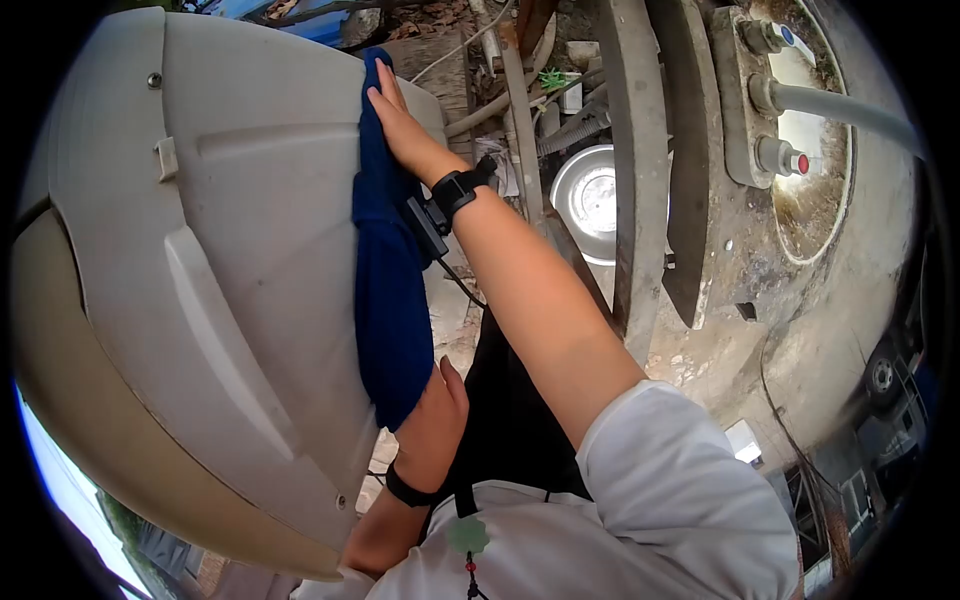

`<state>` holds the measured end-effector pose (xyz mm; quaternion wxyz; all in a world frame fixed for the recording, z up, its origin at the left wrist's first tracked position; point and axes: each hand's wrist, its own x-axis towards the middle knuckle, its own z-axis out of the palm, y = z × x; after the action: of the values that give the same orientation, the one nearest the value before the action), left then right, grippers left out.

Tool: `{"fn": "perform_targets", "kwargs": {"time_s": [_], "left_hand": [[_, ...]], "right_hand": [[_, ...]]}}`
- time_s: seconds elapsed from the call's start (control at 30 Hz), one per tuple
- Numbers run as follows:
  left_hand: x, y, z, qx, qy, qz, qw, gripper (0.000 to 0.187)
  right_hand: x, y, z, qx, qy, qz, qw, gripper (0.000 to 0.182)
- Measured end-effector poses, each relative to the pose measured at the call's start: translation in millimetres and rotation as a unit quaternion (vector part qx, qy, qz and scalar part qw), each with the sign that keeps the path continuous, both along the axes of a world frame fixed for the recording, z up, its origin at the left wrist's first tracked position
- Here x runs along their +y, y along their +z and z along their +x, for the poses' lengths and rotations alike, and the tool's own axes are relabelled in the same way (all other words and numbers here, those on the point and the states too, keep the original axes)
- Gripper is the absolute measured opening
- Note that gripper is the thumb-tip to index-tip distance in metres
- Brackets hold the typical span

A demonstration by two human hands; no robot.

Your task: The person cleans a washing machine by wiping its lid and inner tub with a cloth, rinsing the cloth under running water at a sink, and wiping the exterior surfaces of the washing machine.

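A dark blue cloth (390, 300) drapes along the edge of a large pale grey plastic shell (280, 210) that fills the left of the view. My right hand (405, 125) lies against the upper part of the cloth with its fingers stretched out. Lower down, my left hand (435, 410) is at the bottom end of the cloth; its thumb sticks out, while the other fingers are hidden by the cloth. Black straps circle both wrists, and a small black device (428, 228) with a cable sits at the right one.
Beyond my right arm stand a metal basin (588, 205) and upright concrete slabs (637, 170). A pipe fitting with blue and red ends (790, 160) is at the upper right. Parked vehicles (885, 400) show at the right edge. A beige panel (90, 400) borders the shell.
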<state>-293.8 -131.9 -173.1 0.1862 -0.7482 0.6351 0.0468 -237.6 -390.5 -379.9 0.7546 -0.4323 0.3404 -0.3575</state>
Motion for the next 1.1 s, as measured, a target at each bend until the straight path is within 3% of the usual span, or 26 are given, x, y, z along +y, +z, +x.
{"fn": "perform_targets", "kwargs": {"time_s": [0.1,0.17,0.23,0.27,0.3,0.37,0.47,0.53,0.6,0.63,0.7,0.8,0.9,0.97,1.03,1.1], "left_hand": [[2.9,-9.9,-0.4,0.044,0.031,0.013,0.998,0.039],[10.1,-14.6,0.9,0.051,0.023,0.014,0.998,0.039],[24.7,-18.1,2.3,0.039,-0.009,0.016,0.999,0.040],[35.2,-18.8,3.4,0.052,0.000,0.027,0.998,0.039],[48.5,-18.3,5.1,0.067,0.007,0.038,0.997,0.039],[63.5,-13.0,10.4,0.080,-0.016,0.030,0.996,0.039],[76.9,-15.4,18.6,0.061,-0.094,-0.016,0.994,0.043],[74.3,-32.5,19.0,0.053,-0.093,-0.014,0.994,0.040],[70.5,-59.3,17.1,0.035,-0.090,-0.024,0.995,0.040],[59.8,-69.8,12.8,0.063,-0.075,-0.035,0.995,0.040],[42.3,-100.0,9.7,0.071,-0.069,-0.056,0.993,0.038],[53.1,-131.8,21.2,0.044,-0.096,-0.070,0.992,0.037],[84.3,-149.0,26.5,0.039,-0.110,-0.081,0.990,0.036],[113.0,-141.5,32.5,0.011,-0.128,-0.115,0.985,0.034],[127.8,-121.4,45.3,0.025,-0.141,-0.183,0.973,0.032],[144.6,-102.2,68.0,0.047,-0.191,-0.189,0.962,0.032]], "right_hand": [[64.2,-67.3,-11.2,-0.017,0.020,0.228,0.973,0.067],[112.7,-88.1,-17.5,-0.002,0.006,0.299,0.954,0.068],[183.1,-172.7,-15.8,0.022,0.028,0.322,0.946,0.071],[231.9,-216.1,-13.1,0.083,0.029,0.141,0.986,0.072],[270.4,-236.6,-11.2,0.145,0.027,-0.044,0.988,0.073],[264.1,-152.4,-22.5,0.055,0.009,0.109,0.993,0.073],[184.9,-22.0,-34.8,0.035,-0.015,0.209,0.977,0.078],[138.4,-2.4,-33.0,0.016,-0.016,0.126,0.992,0.075],[100.7,-27.6,-24.7,-0.001,-0.004,0.061,0.998,0.071],[90.9,-61.2,-19.1,-0.027,-0.012,0.058,0.998,0.081],[82.9,-141.7,4.5,0.022,-0.038,0.090,0.995,0.084],[126.7,-221.8,-4.0,-0.003,0.039,0.310,0.950,0.080],[192.6,-203.6,-21.7,-0.008,0.008,0.297,0.955,0.079],[224.7,-172.0,-27.9,-0.009,-0.039,0.196,0.980,0.080],[239.2,-72.0,-41.4,0.031,-0.046,0.159,0.986,0.075],[239.5,8.7,-50.4,0.048,-0.033,0.009,0.998,0.067]]}}
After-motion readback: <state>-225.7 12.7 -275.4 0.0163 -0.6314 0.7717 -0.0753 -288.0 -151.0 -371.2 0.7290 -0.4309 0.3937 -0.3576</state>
